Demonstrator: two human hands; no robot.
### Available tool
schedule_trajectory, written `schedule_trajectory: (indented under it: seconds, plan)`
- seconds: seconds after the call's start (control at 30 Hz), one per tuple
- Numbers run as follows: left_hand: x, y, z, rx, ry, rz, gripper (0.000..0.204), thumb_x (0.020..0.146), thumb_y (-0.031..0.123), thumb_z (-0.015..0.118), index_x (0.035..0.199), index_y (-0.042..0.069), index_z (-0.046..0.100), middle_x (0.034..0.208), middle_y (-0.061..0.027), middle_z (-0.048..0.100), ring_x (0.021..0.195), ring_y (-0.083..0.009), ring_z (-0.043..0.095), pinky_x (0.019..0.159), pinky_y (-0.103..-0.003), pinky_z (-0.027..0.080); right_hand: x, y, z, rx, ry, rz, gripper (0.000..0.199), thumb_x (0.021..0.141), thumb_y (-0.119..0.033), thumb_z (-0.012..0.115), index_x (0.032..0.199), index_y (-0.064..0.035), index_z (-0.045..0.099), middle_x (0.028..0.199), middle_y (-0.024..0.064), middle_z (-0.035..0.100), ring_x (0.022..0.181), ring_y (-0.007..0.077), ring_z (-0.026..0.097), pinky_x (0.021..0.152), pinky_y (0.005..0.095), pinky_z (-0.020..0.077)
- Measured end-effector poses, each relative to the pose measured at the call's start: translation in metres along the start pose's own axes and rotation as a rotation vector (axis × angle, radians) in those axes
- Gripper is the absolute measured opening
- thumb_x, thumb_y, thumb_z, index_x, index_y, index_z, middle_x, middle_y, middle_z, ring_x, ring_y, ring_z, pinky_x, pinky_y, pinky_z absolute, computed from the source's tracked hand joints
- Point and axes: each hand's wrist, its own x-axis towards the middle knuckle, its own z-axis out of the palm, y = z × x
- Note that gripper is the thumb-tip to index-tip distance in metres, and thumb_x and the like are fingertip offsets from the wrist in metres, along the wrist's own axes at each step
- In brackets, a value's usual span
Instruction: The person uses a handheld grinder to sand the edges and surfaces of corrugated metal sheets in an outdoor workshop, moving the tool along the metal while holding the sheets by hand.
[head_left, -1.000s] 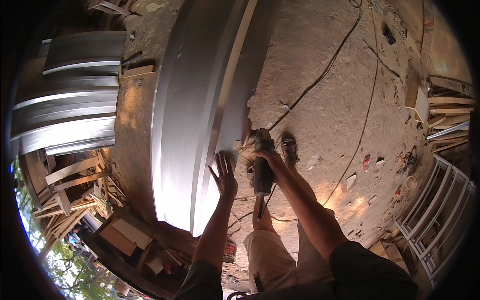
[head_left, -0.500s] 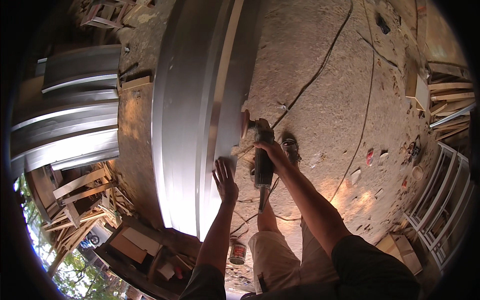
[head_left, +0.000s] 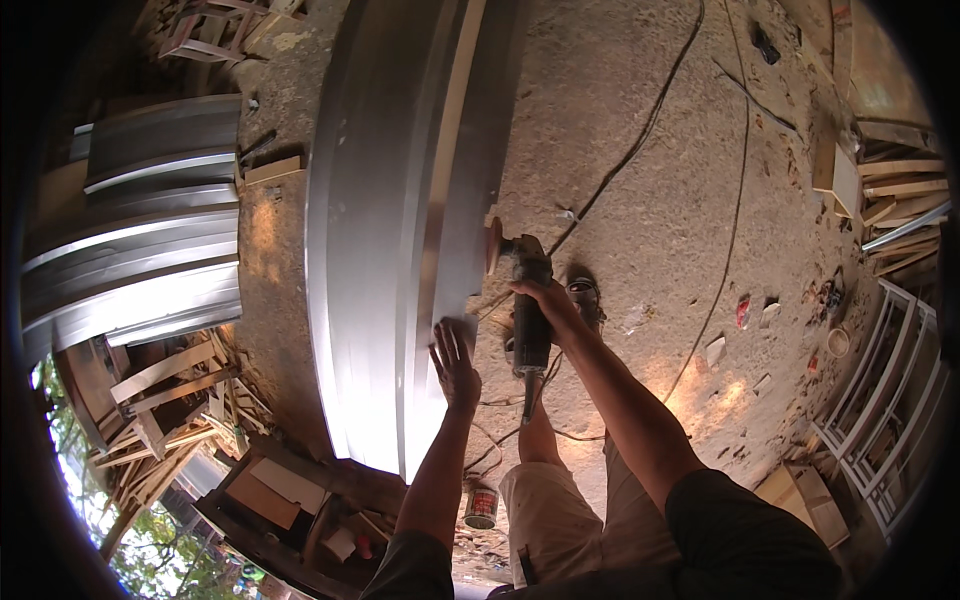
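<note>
Head view: a long, smooth grey wooden panel point(head_left: 400, 230) runs from twelve to six o'clock. The left hand point(head_left: 455, 362) lies flat and released on its near edge. The right hand point(head_left: 541, 300) grips a dark angle grinder point(head_left: 525, 300), its disc touching the panel's right edge; gritty concrete floor point(head_left: 640, 200) lies open at three o'clock.

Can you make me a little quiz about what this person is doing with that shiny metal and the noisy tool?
1. True or false: the left hand lies flat on the metal sheet.
2. Which hand holds the angle grinder? A) left B) right C) both
3. Fill in: the grinder's round disc sits at the sheet's ____ edge, left or right.

Key: 1 true. 2 B, the right hand. 3 right.
</note>
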Motion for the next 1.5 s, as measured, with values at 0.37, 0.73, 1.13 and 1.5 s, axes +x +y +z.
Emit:
schedule_trajectory:
  seconds: [0.37,0.73,1.13,1.5]
  plan:
    - [0.0,0.003,-0.003,-0.054,0.004,-0.003,0.101,0.068,-0.015,0.053,0.163,-0.002,0.021,0.173,-0.0185,0.009,0.161,-0.0361,0.006,0.129,-0.055,0.013,-0.004,0.002,0.0,0.016,-0.033,-0.005,0.04,0.085,-0.027,0.081,0.111,-0.0026,0.062,0.084,0.0078,0.062,0.066,0.0213,0.068,0.059,0.0354,0.0602]
    - [-0.001,0.003,-0.006,-0.07,-0.011,-0.002,0.1,0.07,-0.013,0.055,0.163,-0.001,0.021,0.173,-0.0208,0.011,0.161,-0.0376,0.009,0.128,-0.055,0.013,-0.004,0.004,-0.003,-0.005,-0.021,0.019,0.037,0.085,-0.024,0.08,0.11,-0.0019,0.064,0.084,0.0083,0.064,0.066,0.0218,0.069,0.059,0.0356,0.06]
    - [-0.001,0.001,-0.003,-0.043,0.001,0.016,0.101,0.067,-0.011,0.056,0.162,-0.003,0.021,0.172,-0.0215,0.011,0.16,-0.0372,0.008,0.129,-0.054,0.014,-0.02,0.046,-0.009,0.046,-0.026,0.156,0.036,0.086,-0.024,0.079,0.108,-0.0006,0.063,0.08,0.0102,0.064,0.063,0.0238,0.07,0.057,0.0383,0.0605]
    - [-0.001,-0.001,0.0,-0.028,-0.016,0.012,0.1,0.07,-0.01,0.059,0.162,-0.002,0.022,0.172,-0.0218,0.011,0.16,-0.0378,0.009,0.129,-0.055,0.013,-0.028,0.062,-0.005,0.058,-0.026,0.147,0.036,0.089,-0.028,0.076,0.107,-0.0009,0.061,0.079,0.0131,0.068,0.064,0.0239,0.071,0.059,0.0376,0.0615]
